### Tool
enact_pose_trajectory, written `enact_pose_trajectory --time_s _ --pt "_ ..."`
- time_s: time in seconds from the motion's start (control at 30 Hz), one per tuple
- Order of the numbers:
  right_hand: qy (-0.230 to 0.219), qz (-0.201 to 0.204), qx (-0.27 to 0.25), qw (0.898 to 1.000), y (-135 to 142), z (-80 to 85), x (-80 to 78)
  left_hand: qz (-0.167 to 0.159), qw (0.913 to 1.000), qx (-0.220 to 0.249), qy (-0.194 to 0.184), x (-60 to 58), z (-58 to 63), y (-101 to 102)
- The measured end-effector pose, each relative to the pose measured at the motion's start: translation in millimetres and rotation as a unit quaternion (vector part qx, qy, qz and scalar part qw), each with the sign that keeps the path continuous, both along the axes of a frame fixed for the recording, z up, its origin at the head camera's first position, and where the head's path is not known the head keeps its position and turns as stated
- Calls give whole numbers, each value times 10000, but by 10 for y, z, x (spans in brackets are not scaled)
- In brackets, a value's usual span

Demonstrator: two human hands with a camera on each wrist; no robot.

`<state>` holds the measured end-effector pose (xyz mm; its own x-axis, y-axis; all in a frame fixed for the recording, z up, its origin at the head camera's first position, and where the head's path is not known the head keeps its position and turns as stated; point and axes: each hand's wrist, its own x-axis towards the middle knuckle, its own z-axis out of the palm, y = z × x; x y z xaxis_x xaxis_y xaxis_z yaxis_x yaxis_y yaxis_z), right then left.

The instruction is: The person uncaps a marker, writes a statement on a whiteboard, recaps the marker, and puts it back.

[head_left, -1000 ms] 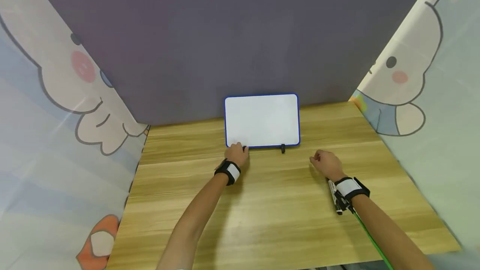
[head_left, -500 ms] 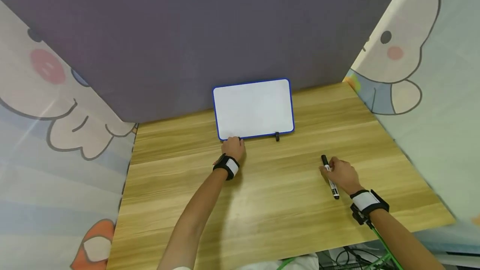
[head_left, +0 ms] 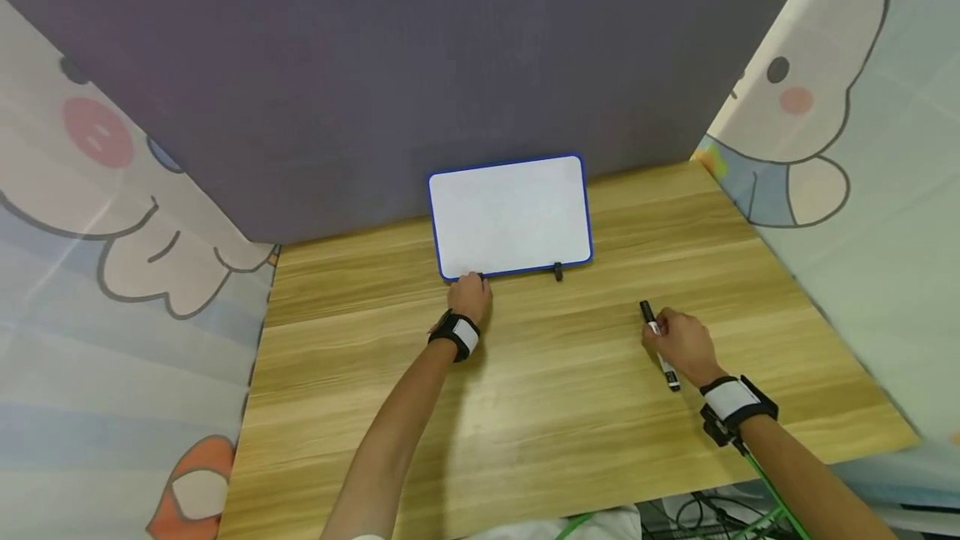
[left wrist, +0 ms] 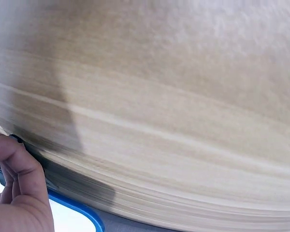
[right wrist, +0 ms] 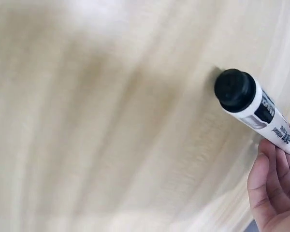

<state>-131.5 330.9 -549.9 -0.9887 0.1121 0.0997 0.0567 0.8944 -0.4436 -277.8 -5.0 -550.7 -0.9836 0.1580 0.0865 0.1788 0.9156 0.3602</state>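
Note:
A small whiteboard (head_left: 512,217) with a blue frame leans upright near the back of the wooden table. At its lower left edge my left hand (head_left: 469,297) curls its fingers round the board's black foot, which is mostly hidden. The left wrist view shows these bent fingers (left wrist: 30,176) by the blue frame (left wrist: 77,205). The matching black foot (head_left: 558,272) shows at the lower right. Over on the right side, my right hand (head_left: 686,346) pinches a white marker with black ends (head_left: 669,375). In the right wrist view the marker (right wrist: 261,112) lies between thumb and fingers, just above the wood.
The wooden table (head_left: 555,407) ends at a dark grey panel (head_left: 375,90) behind the board. Printed cartoon curtains (head_left: 892,273) flank both sides. Cables (head_left: 697,515) hang below the front edge at the right, and a green cord runs along the right forearm.
My right hand has gone from hovering above the marker to pinching it, and the marker has shifted slightly. The left hand stays at the board's foot. The head view has tilted.

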Motion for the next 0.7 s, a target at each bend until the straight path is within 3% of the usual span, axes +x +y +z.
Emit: enact_pose_trajectory --time_s 0.37,0.6,0.7 --pt "802 377 -111 9960 -221 243 -297 -210 9996 -75 196 203 -92 -68" --pt "1360 794 -166 9874 -490 377 -554 -373 9965 -231 713 488 -187 -202" --pt "1487 1058 -267 9828 -610 457 -668 -438 9960 -145 771 646 -197 -236"
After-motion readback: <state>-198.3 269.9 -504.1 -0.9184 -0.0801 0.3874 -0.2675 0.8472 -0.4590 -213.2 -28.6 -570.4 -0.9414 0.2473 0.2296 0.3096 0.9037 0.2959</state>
